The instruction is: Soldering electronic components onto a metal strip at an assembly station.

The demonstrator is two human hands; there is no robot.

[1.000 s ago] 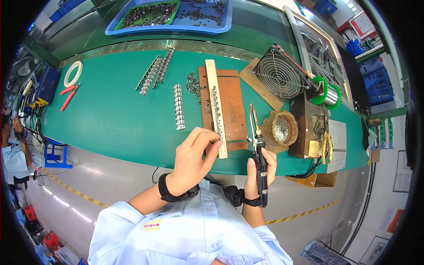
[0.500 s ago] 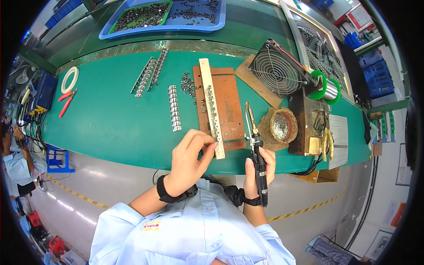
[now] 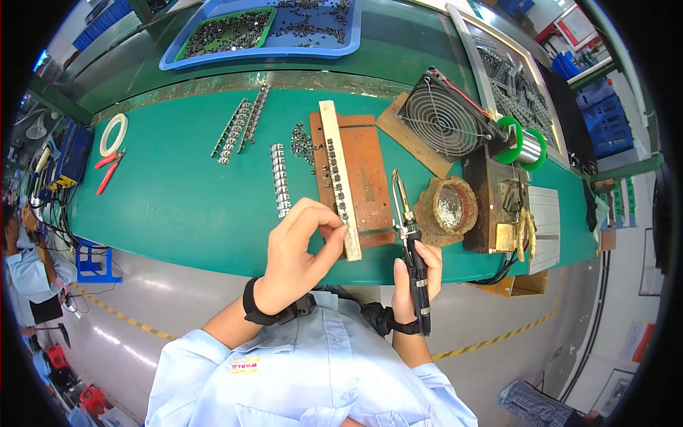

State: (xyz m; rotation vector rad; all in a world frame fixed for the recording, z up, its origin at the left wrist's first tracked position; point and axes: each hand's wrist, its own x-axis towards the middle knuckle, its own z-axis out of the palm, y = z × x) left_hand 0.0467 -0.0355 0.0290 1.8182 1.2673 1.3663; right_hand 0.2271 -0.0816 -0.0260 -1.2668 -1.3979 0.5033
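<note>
My left hand (image 3: 300, 245) has thumb and forefinger pinched together at the near end of a pale wooden bar (image 3: 329, 117). What sits between the fingertips is too small to make out. Along the bar runs a row of small dark parts (image 3: 336, 174). The bar lies lengthwise over a reddish-brown board (image 3: 368, 164). My right hand (image 3: 416, 277) is wrapped round a black soldering iron (image 3: 415, 260), held upright, its metal tip pointing away from me, right of the board and apart from the bar.
Loose dark parts (image 3: 302, 141) and metal strips (image 3: 279, 181) lie left of the board. On the right are a round pot (image 3: 449, 206), a fan (image 3: 445, 114) and a solder spool (image 3: 528, 148). Red-handled cutters (image 3: 108, 174) lie far left; a blue tray (image 3: 313, 46) is at the back.
My left hand has shifted slightly left, its fingertips still at the bar's near end. The row on the bar now shows darker, more separate parts. My right hand has barely moved.
</note>
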